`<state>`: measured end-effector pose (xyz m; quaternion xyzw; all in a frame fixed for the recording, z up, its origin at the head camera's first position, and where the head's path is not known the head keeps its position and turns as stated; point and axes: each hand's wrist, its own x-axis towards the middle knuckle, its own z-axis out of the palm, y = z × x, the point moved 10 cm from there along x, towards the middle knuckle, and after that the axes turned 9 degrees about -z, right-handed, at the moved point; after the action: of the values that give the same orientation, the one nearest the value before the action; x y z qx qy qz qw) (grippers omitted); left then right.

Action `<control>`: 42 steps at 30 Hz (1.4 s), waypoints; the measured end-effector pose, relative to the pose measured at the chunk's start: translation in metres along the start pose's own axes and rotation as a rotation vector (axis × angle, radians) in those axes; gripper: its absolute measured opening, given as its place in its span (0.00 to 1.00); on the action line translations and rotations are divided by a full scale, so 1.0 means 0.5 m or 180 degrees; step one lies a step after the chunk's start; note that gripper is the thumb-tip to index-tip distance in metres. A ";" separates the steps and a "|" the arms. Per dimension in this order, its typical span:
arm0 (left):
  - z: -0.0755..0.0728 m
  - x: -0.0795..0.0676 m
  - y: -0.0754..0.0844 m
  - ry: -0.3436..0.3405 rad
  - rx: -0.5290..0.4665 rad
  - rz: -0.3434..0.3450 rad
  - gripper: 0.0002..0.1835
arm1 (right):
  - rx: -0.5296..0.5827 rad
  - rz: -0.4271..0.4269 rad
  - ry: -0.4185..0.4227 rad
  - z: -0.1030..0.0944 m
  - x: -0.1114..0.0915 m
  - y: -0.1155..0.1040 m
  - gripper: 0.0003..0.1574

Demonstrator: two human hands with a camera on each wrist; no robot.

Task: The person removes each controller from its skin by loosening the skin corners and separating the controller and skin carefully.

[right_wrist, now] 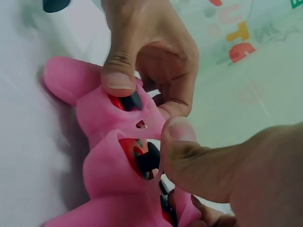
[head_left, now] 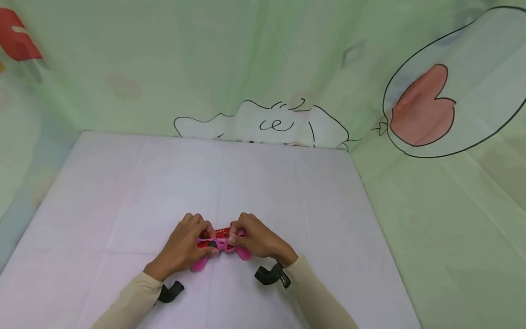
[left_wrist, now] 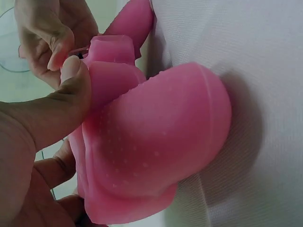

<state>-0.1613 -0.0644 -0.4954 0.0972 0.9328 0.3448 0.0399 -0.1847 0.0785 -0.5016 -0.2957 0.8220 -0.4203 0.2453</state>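
A pink silicone controller cover [head_left: 200, 264] is stretched partly over a red game controller [head_left: 223, 232] near the front middle of the table. My left hand [head_left: 182, 242] grips the left side, thumb on the front and fingers behind. With my right hand [head_left: 259, 235] I pinch the cover's edge on the other side. In the right wrist view, black thumbsticks [right_wrist: 147, 161] poke through the cover's openings, and the right thumb [right_wrist: 182, 142] presses the pink rim beside one. Dotted texture marks the cover's rounded grip [left_wrist: 165, 127] in the left wrist view, close over the cloth.
A white cloth [head_left: 263, 183] covers the table. Behind it hangs a pale green backdrop [head_left: 164, 68] with line drawings and a balloon with a red heart [head_left: 423, 107]. Black curved camera mounts [head_left: 269, 275] sit at both wrists, beside the beige sleeves [head_left: 316, 292].
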 end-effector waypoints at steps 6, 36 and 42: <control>0.003 0.005 0.013 -0.0117 0.0131 0.0085 0.21 | -0.0267 -0.0217 0.0233 -0.006 -0.013 -0.015 0.12; 0.007 0.029 0.033 -0.0813 0.0486 -0.0025 0.25 | -0.0879 -0.0335 0.0724 -0.017 -0.028 -0.031 0.13; 0.008 0.024 0.035 -0.0683 0.0400 0.0068 0.25 | -0.0854 -0.0311 0.0757 -0.017 -0.030 -0.024 0.12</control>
<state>-0.1697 -0.0463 -0.4873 0.1458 0.9418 0.2737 0.1296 -0.1764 0.0881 -0.4847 -0.3135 0.8786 -0.3504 0.0840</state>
